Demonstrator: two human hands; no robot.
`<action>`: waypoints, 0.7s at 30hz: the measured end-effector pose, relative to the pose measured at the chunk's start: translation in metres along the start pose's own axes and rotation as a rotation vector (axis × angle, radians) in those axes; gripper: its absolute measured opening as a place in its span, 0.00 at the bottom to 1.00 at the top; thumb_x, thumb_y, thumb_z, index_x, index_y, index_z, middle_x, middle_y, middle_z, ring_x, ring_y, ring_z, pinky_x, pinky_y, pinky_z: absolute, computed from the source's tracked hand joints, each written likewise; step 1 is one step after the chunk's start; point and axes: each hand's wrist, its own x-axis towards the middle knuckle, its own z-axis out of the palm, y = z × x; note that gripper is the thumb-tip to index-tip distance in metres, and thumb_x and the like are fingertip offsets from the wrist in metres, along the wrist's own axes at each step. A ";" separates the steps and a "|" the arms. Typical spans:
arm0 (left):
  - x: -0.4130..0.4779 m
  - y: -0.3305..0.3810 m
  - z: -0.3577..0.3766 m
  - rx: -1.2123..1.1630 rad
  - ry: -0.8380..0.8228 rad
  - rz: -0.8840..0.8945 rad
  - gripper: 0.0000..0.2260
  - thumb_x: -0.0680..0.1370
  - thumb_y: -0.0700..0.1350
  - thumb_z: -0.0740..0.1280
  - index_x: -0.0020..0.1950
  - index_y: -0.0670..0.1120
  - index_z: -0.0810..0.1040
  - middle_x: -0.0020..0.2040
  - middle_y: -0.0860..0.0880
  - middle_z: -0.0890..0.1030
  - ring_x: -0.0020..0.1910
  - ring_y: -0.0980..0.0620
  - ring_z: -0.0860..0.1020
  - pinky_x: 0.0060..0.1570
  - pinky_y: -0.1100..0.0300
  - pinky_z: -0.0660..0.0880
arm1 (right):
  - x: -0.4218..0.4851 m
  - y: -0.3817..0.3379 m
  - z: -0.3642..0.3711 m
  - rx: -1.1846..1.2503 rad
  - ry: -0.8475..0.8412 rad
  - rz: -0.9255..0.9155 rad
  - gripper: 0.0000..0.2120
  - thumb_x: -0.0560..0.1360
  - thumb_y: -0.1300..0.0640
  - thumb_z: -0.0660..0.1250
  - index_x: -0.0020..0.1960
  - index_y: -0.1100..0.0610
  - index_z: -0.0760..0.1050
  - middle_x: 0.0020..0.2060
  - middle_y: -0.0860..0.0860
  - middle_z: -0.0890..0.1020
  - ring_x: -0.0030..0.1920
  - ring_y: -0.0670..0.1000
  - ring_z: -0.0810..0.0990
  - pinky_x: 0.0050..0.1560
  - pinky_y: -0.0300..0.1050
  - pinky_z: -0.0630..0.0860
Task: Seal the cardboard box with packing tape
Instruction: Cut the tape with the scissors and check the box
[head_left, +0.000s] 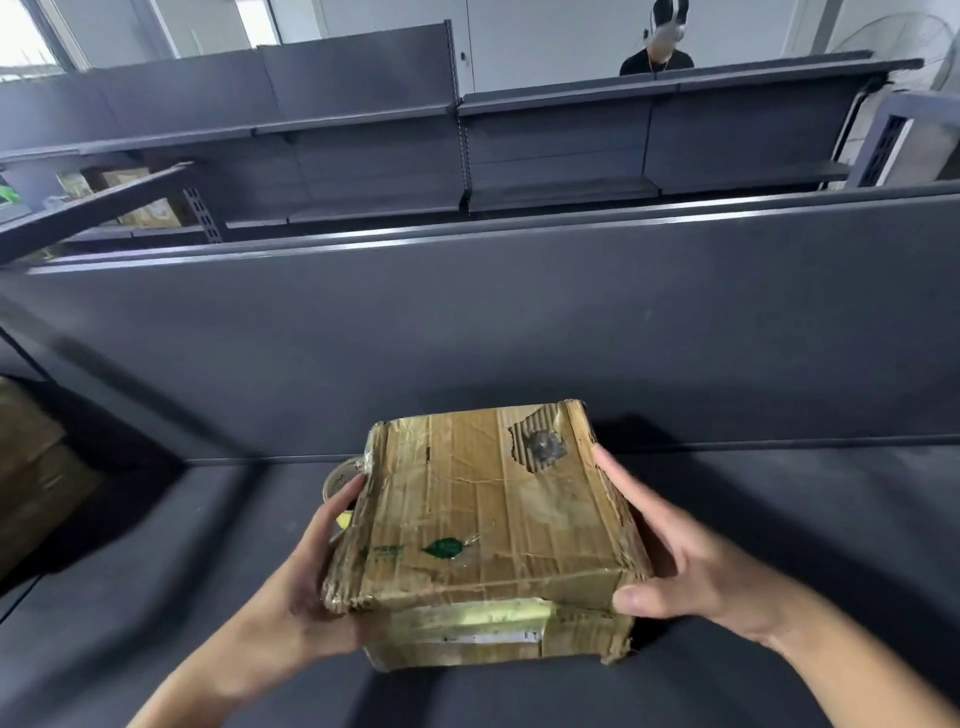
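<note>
Hands first: your left hand (317, 561) comes in from 7 o'clock and your right hand (691, 566) from 5 o'clock, and between them sits the cardboard box (483, 509), low in the centre of your view over the dark bench (156, 597). Your left grip wraps the box's near-left corner, palm and thumb hidden beneath it. Your right grip holds the opposite side, thumb on the near-right corner and fingers spread along the right edge. Whether the box rests on the bench or is lifted clear, you cannot tell.

The box is worn and crumpled and skinned in old glossy tape. A torn patch at 1 o'clock on its top bares the corrugation, a green leaf mark sits near the front edge, and a yellowish strip and a white label cross the near face.

At 9 o'clock of the box, a tape roll (337, 480) peeks out behind your left fingers, mostly hidden. Brown cartons (31, 467) are cut off at the left edge.

Beyond stands a grey partition (467, 322), then grey shelving (363, 156) with boxes (140, 197) dimly seen at 10 o'clock. At 1 o'clock a person (657, 60) shows above the shelving.
</note>
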 end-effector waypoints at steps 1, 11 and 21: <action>0.000 -0.002 0.008 0.021 0.019 -0.007 0.53 0.70 0.27 0.78 0.81 0.62 0.54 0.74 0.61 0.74 0.71 0.55 0.76 0.63 0.60 0.77 | 0.000 0.005 0.005 -0.014 0.026 -0.003 0.57 0.62 0.45 0.81 0.80 0.36 0.48 0.78 0.29 0.54 0.78 0.33 0.51 0.81 0.51 0.48; 0.005 0.007 0.042 -0.083 0.294 -0.022 0.38 0.73 0.41 0.72 0.80 0.55 0.60 0.59 0.77 0.78 0.59 0.75 0.77 0.51 0.77 0.73 | 0.004 0.012 0.039 0.201 0.327 0.001 0.49 0.61 0.45 0.79 0.72 0.22 0.57 0.74 0.23 0.57 0.74 0.28 0.53 0.78 0.45 0.49; 0.003 0.007 0.043 -0.132 0.324 -0.048 0.40 0.72 0.43 0.80 0.77 0.63 0.65 0.62 0.73 0.78 0.62 0.68 0.79 0.54 0.68 0.77 | 0.026 -0.010 0.014 0.055 0.346 0.287 0.52 0.69 0.59 0.79 0.79 0.34 0.51 0.72 0.37 0.69 0.70 0.45 0.68 0.75 0.47 0.59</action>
